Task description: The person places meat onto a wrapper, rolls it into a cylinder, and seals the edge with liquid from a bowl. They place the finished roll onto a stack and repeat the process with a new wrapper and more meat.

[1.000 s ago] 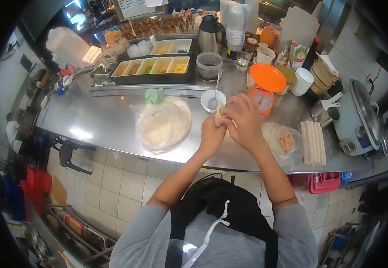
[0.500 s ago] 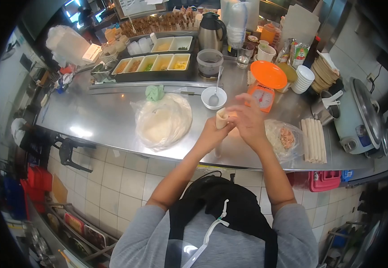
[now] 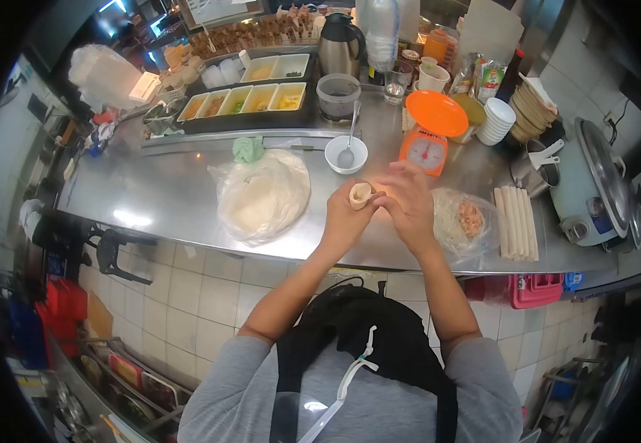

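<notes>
My left hand (image 3: 345,215) is wrapped around a pale spring roll wrapper (image 3: 360,193), rolled into a tube whose open end faces up. At that end, my right hand (image 3: 409,210) pinches the rim with thumb and forefinger, its other fingers raised. Right of it lies a plastic bag with shredded white filling (image 3: 447,225) and pinkish minced filling (image 3: 470,219). Several finished spring rolls (image 3: 515,224) lie side by side farther right. A stack of round wrappers in a plastic bag (image 3: 261,199) is left of my hands, with a green cloth (image 3: 247,150) at its top edge.
A white bowl with a spoon (image 3: 345,155) and an orange kitchen scale (image 3: 424,151) stand just beyond my hands. Behind are topping trays (image 3: 241,103), a lidded tub (image 3: 338,97) and a steel jug (image 3: 340,46). A large cooker (image 3: 594,181) stands at the right.
The rolled wrapper has tipped so its open end faces me more. My hands have shifted slightly left, and my right fingertips are closer to its rim. The whole view has shifted a little.
</notes>
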A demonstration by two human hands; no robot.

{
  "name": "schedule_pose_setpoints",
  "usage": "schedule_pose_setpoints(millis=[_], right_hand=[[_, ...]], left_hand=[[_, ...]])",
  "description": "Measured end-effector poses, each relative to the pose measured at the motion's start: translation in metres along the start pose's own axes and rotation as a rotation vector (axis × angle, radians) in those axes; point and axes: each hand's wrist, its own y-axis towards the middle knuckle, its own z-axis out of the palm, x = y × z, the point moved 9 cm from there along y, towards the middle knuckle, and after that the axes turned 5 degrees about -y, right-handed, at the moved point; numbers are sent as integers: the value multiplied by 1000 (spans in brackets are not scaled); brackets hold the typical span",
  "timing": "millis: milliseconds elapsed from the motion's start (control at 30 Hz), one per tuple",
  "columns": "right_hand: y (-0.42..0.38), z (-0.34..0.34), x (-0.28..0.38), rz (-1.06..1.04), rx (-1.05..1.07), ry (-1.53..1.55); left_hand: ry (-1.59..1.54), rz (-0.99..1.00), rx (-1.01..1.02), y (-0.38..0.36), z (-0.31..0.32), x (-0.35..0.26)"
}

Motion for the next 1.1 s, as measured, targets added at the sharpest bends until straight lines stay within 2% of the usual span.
schedule_pose_setpoints(millis=[67,100,167,200,267,300,367,433,500,567,600,633,667,700,767,800,833,867,900,933,967,1000,1067,1100], right_hand=[[-5,0,0,-86,7,-107],[-5,0,-1,-84,6,-105],[-1,3,11,-254,37,-134],[3,0,12,-254,34,-136],[9,6,28,-381,177,-203],[13,2,31,-380,176,-203],[12,16,32,-392,390,-304],[11,16,28,-363,420,-259],[10,16,28,-339,452,-214],[11,14,21,-102,483,71],[12,15,20,-101,486,74],[12,17,27,-220,490,5],[9,18,33,-341,490,-65],[7,19,33,-341,489,-65],[12,-10,19,-156,114,-317],[1,-5,15,-161,111,-323],[-17,-16,-33,247,-137,159],[-51,-6,-87,651,-383,648],[-63,6,-113,649,-386,642],[-69,47,-127,564,-4,596],[-81,82,-123,468,371,539],[-72,85,-118,474,366,539],[-72,122,-112,1330,127,1531],[-64,126,-108,1319,128,1532]], left_hand=[[-34,-42,31,0,0,2],[-75,-15,78,-1,4,-4],[-116,14,130,-1,8,-9],[-127,2,181,0,12,-8],[-137,-9,233,1,14,-10],[-139,-43,291,0,18,-12],[-139,-80,350,-1,19,-15],[-224,-351,597,-13,34,0],[-348,-418,662,-17,36,1],[-472,-483,720,-20,37,-1],[-504,-509,796,-24,40,-7],[-536,-536,874,-29,44,-11],[-536,-538,872,-30,44,-10],[-471,-482,826,-26,41,-10],[-400,-420,787,-22,40,-17],[-205,-238,661,-14,33,-33],[-17,-57,526,-8,26,-48],[-22,-52,529,-10,30,-45],[120,307,524,-15,34,-65],[261,660,507,-33,38,-80],[258,655,514,-40,39,-74],[435,763,514,-54,42,-70],[787,932,530,-78,37,-40],[789,942,530,-89,26,-31]])
